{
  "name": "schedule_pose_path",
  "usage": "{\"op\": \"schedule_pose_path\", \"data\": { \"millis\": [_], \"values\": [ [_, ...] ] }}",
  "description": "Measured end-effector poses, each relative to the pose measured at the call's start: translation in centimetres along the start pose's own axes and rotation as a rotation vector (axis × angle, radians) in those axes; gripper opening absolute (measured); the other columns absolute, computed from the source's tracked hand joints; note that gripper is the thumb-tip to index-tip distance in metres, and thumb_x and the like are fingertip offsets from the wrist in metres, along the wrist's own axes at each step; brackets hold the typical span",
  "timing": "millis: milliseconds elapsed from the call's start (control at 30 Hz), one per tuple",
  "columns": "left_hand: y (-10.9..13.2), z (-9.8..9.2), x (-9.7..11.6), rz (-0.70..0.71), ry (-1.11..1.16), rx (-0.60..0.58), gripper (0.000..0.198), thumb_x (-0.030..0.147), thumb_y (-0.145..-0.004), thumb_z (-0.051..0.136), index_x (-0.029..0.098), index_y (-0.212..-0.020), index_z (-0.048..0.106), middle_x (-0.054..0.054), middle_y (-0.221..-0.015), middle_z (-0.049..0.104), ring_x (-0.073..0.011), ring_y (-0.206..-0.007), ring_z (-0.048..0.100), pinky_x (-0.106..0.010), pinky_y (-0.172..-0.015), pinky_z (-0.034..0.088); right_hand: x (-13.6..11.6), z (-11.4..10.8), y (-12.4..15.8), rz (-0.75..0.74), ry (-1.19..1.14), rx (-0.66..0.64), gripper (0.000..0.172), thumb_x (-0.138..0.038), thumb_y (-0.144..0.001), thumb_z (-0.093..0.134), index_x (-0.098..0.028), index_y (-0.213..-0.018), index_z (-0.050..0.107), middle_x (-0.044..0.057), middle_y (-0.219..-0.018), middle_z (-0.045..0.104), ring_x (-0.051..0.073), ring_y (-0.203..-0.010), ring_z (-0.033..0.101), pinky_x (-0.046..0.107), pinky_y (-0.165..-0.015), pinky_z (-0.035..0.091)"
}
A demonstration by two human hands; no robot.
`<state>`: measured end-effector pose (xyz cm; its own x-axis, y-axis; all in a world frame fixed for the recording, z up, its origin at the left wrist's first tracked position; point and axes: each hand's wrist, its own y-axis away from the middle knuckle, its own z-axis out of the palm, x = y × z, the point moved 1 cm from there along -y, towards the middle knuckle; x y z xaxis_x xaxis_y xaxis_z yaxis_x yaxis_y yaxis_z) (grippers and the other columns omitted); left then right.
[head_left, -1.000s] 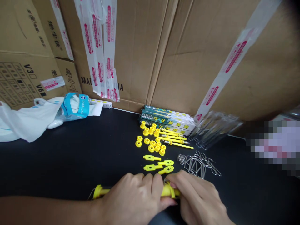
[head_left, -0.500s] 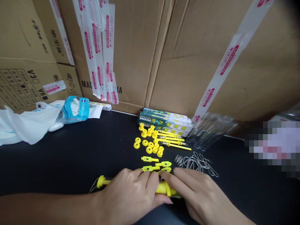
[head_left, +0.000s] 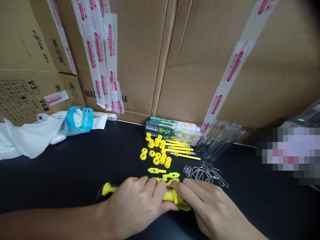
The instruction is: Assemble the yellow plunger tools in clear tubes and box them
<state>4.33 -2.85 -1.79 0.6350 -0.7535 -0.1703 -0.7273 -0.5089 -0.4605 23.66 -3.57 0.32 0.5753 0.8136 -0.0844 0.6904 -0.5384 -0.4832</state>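
Note:
A tubular spring scale with yellow end fittings lies across the lower middle; its left yellow cap [head_left: 106,189] carries a thin wire hook. My left hand [head_left: 137,205] is wrapped round its tube, closed, with the thumb under the right end. My right hand [head_left: 212,203] is closed at the right yellow end [head_left: 171,196], fingertips bent against it; the exact grip is partly hidden. Under that end, beside the right fingers, more flat yellow parts [head_left: 184,205] show. Just beyond the hands lie several flat yellow tabs with holes [head_left: 156,170], some partly covered by the knuckles.
Yellow caps and rings [head_left: 156,161], yellow rods with springs [head_left: 185,155], small springs [head_left: 186,170] and wire hooks [head_left: 210,175] lie beyond. Behind them are printed boxes [head_left: 175,131], clear tubes [head_left: 220,140] and a cardboard wall [head_left: 135,60]. A tissue pack [head_left: 80,119] lies left.
The view has shifted slightly. The spring scale's right end has tilted a little downward, and more of the yellow parts below it now show. Both hands keep their hold.

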Motion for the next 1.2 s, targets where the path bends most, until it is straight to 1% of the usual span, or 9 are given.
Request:
{"op": "schedule_pose_path", "data": {
  "millis": [100,233,433,600,767,900,1033,1133,1200],
  "values": [
    [0.0,0.1,-0.2,0.004,0.02,0.001,0.032,0.046,-0.1,0.048,0.018,-0.085,0.05,0.001,-0.066,0.063,-0.0188,-0.052,0.065,-0.028,-0.042,0.044,0.2,0.6,0.3,0.058,-0.093,0.028,0.033,0.004,-0.087,0.033,-0.019,-0.091,0.057,0.002,-0.073,0.066,0.016,-0.06,0.063,0.026,-0.055,0.051],
    [-0.2,0.0,-0.7,-0.056,0.069,-0.03,0.035,0.05,-0.096,0.055,0.017,-0.084,0.051,0.002,-0.066,0.065,-0.0179,-0.056,0.068,-0.024,-0.044,0.046,0.5,1.1,0.7,0.134,-0.201,0.094,0.038,0.0,-0.092,0.034,-0.017,-0.12,0.053,0.007,-0.096,0.072,0.017,-0.084,0.071,0.026,-0.07,0.058],
    [0.0,-0.4,-1.8,-0.174,0.116,-0.098,0.038,0.03,-0.081,0.079,0.017,-0.106,0.053,-0.002,-0.087,0.074,-0.0217,-0.072,0.075,-0.026,-0.057,0.056,0.7,1.3,1.0,0.25,-0.305,0.113,0.029,-0.012,-0.1,0.04,-0.024,-0.123,0.053,0.005,-0.1,0.067,0.016,-0.085,0.07,0.025,-0.072,0.059],
    [0.1,-1.1,-2.3,-0.197,0.288,0.001,0.046,0.019,-0.083,0.076,0.02,-0.117,0.045,-0.001,-0.092,0.076,-0.0208,-0.073,0.076,-0.025,-0.06,0.058,0.7,1.2,0.7,0.226,-0.318,0.14,0.029,-0.017,-0.1,0.046,-0.024,-0.128,0.051,0.007,-0.112,0.064,0.017,-0.101,0.067,0.024,-0.086,0.058],
    [-0.1,-2.0,-2.8,-0.316,0.56,0.015,0.041,0.009,-0.082,0.071,0.026,-0.11,0.047,0.008,-0.086,0.073,-0.013,-0.071,0.075,-0.016,-0.061,0.054,0.5,1.0,0.3,0.214,-0.254,0.216,0.035,-0.02,-0.1,0.048,-0.024,-0.134,0.048,0.01,-0.129,0.06,0.019,-0.12,0.061,0.028,-0.099,0.052],
    [-0.2,-2.5,-2.5,-0.405,0.792,0.002,0.031,0.002,-0.081,0.061,0.025,-0.1,0.051,0.007,-0.087,0.069,-0.0075,-0.07,0.07,-0.011,-0.061,0.051,0.3,1.0,-0.1,0.285,-0.414,0.166,0.026,-0.02,-0.101,0.045,-0.025,-0.126,0.052,0.003,-0.108,0.07,0.014,-0.091,0.07,0.021,-0.079,0.057],
    [-0.6,-3.1,-2.3,-0.48,0.94,0.016,0.014,0.009,-0.082,0.059,0.021,-0.086,0.053,0.004,-0.082,0.065,-0.0097,-0.069,0.067,-0.015,-0.06,0.051,-0.2,1.0,-0.5,0.34,-0.508,0.098,0.019,-0.023,-0.103,0.038,-0.023,-0.106,0.057,-0.004,-0.074,0.064,0.011,-0.057,0.06,0.019,-0.055,0.048],
    [-1.1,-3.7,-2.5,-0.513,1.008,-0.023,0.009,0.017,-0.085,0.063,0.02,-0.083,0.055,0.002,-0.083,0.067,-0.0127,-0.073,0.068,-0.018,-0.063,0.053,-0.4,0.7,-0.8,0.331,-0.435,0.152,0.021,-0.024,-0.103,0.039,-0.022,-0.094,0.058,-0.002,-0.071,0.061,0.012,-0.058,0.058,0.021,-0.055,0.046],
    [-1.4,-4.1,-2.7,-0.512,0.99,-0.075,0.008,0.022,-0.087,0.065,0.019,-0.086,0.058,0.001,-0.086,0.069,-0.014,-0.077,0.068,-0.019,-0.068,0.054,-0.4,0.5,-1.1,0.31,-0.383,0.196,0.018,-0.024,-0.103,0.042,-0.022,-0.101,0.06,0.002,-0.083,0.066,0.015,-0.071,0.064,0.023,-0.064,0.05]
  ]
}}
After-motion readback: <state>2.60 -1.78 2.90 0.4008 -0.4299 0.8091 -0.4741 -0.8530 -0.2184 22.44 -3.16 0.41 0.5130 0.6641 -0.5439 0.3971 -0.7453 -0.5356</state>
